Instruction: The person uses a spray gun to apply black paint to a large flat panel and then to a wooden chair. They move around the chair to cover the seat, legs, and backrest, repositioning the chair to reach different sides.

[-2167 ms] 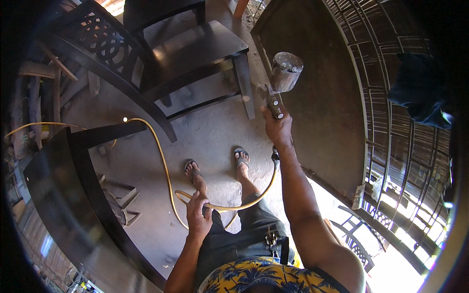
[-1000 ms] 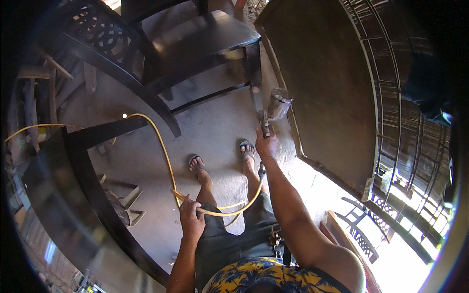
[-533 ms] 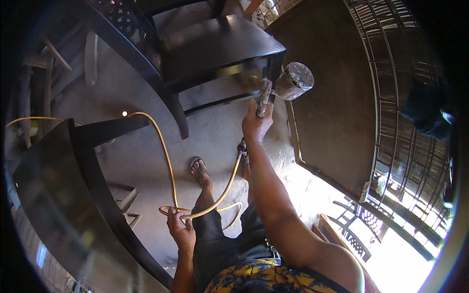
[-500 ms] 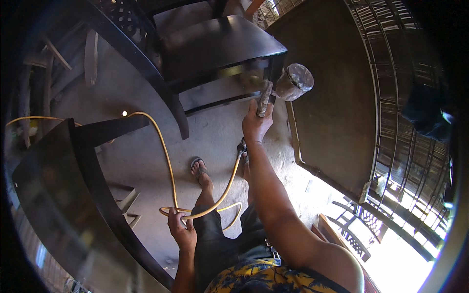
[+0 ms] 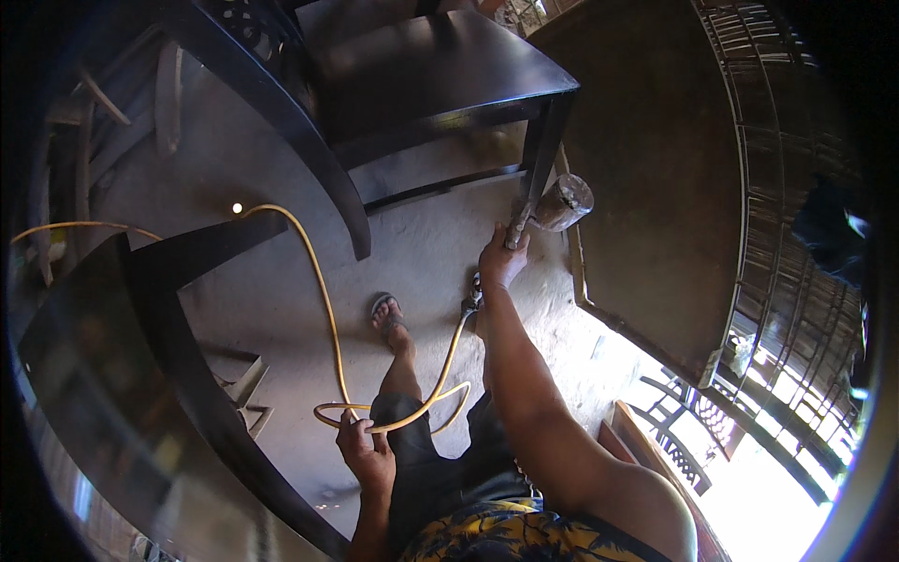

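Note:
My right hand grips a spray gun with a metal cup, held out at the front leg of a dark wooden chair. A yellow air hose runs from the gun's base down to my left hand, which holds a loop of it at hip height, then across the floor to the left. My feet in sandals stand on the grey concrete below the chair.
A dark curved chair back rises beside the seat. A large dark wooden piece fills the lower left. A dark flat panel lies at the right, with a slatted dark frame beyond it. Sunlit ground shows lower right.
My right hand has carried the spray gun up and right, from the open floor to the chair's front leg. My left hand has drawn the hose loop lower and closer to my body.

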The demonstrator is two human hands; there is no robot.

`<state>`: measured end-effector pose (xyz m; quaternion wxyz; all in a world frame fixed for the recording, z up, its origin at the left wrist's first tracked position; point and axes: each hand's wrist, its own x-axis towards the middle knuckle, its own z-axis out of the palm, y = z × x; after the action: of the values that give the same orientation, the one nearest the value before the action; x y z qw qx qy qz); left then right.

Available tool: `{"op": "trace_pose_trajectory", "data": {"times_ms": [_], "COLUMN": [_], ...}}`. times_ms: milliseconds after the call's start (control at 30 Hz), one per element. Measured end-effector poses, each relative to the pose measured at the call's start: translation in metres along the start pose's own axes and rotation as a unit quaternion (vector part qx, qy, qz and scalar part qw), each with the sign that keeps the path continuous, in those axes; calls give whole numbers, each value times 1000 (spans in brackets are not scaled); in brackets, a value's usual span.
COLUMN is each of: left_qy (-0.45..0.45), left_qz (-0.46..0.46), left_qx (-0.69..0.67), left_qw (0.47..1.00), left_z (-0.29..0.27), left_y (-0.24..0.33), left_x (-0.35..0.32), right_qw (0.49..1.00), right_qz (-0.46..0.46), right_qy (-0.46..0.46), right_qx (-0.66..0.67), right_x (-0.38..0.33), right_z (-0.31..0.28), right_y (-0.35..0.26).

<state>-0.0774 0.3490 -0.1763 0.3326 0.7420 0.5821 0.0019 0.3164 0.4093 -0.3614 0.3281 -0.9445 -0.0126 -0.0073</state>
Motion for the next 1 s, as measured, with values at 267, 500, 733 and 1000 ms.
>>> {"op": "trace_pose_trajectory", "data": {"times_ms": [267, 500, 733, 1000], "left_qy": [-33, -19, -15, 21], "left_qz": [41, 62, 16, -33], "left_qx": [4, -38, -63, -101], "left_qw": [999, 997, 998, 994], "left_z": [-6, -38, -40, -10], "left_y": [1, 4, 38, 63], "left_x": [-5, -16, -55, -98], "right_qw": [988, 972, 957, 900], "right_qz": [107, 175, -5, -226], "right_qy": [-67, -154, -157, -320], "right_qx": [-94, 17, 244, 191], "right_x": [-13, 11, 53, 8], "right_z": [-5, -97, -153, -98], "right_y": [69, 38, -79, -124]}}
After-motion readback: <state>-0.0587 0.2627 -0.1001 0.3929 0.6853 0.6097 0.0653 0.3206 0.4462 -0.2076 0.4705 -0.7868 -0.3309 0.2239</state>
